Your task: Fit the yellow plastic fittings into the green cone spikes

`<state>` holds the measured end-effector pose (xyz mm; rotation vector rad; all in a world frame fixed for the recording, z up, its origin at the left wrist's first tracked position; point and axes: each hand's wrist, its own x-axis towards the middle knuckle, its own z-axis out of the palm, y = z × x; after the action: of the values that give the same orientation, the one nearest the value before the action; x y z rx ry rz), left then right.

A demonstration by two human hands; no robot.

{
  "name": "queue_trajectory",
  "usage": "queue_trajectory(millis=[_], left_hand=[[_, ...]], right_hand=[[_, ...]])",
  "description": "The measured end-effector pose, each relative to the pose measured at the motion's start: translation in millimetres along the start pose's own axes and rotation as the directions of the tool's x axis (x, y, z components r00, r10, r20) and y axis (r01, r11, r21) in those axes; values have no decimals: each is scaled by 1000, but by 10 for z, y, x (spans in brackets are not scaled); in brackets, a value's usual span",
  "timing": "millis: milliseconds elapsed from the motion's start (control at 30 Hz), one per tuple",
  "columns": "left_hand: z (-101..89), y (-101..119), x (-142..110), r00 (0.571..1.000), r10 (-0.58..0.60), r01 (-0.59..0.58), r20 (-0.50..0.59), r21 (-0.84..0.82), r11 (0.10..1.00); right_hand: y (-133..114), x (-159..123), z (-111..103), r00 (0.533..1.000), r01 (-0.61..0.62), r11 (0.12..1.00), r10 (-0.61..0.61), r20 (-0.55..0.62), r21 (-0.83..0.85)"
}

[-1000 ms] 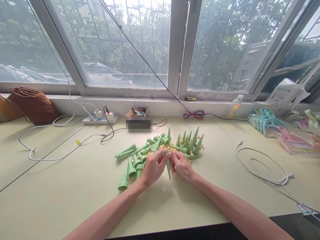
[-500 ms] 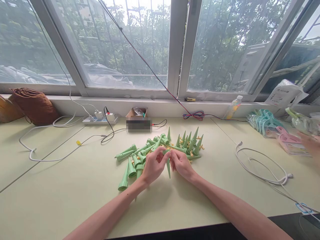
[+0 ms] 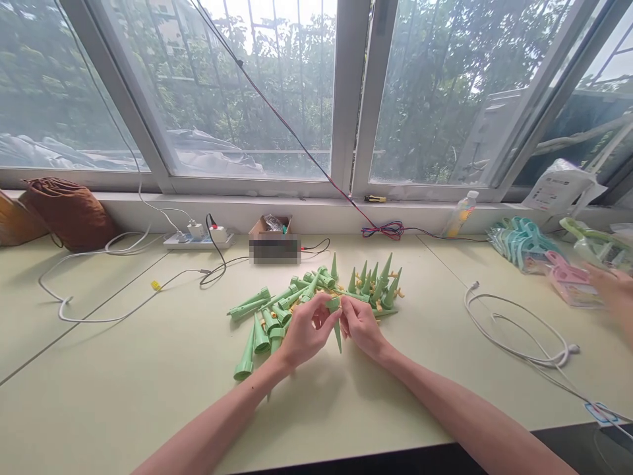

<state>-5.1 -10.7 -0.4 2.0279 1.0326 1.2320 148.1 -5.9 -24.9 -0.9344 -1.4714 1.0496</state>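
Note:
Pinched in my left hand (image 3: 309, 326) is a green plastic watering spike (image 3: 337, 335), its wide collar up and its point down. My right hand (image 3: 362, 324) is closed against the side of that collar, fingertips together on a small yellow valve (image 3: 341, 300), mostly hidden by the fingers. Left of and behind my hands lies a heap of loose green spikes (image 3: 260, 340), some with open wide ends showing. To the right, several spikes with yellow valves (image 3: 383, 280) stand point up.
Another person's hand (image 3: 610, 287) reaches in at the right, by packs of teal hangers (image 3: 527, 244) and a pink pack (image 3: 573, 280). A white cable (image 3: 519, 356) loops on the table. Behind are a power strip (image 3: 198, 241), a small box (image 3: 270, 224) and a bottle (image 3: 462, 214).
The held spike has tilted slightly, its point shifting a little to the right, and more of its collar shows. The other person's hand has moved slightly down and left.

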Motion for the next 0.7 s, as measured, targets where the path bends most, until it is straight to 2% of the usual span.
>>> queue_trajectory(millis=[167, 267, 333, 467, 700], left_hand=[[-4, -80, -26, 973, 211, -227, 88, 239, 944], [-10, -98, -39, 951, 282, -309, 128, 330, 892], [-6, -97, -43, 954, 274, -298, 118, 317, 900], [5, -74, -31, 980, 182, -196, 80, 222, 955], [-13, -25, 13, 994, 64, -76, 91, 134, 988]], right_hand=[[-8, 4, -24, 1000, 5, 1000, -5, 18, -23], [-13, 3, -26, 1000, 7, 999, -6, 22, -40], [-18, 1, -21, 1000, 6, 999, -6, 14, -42], [-22, 1, -8, 1000, 7, 999, -8, -17, -47], [-11, -3, 1, 999, 26, 997, -29, -40, -76]])
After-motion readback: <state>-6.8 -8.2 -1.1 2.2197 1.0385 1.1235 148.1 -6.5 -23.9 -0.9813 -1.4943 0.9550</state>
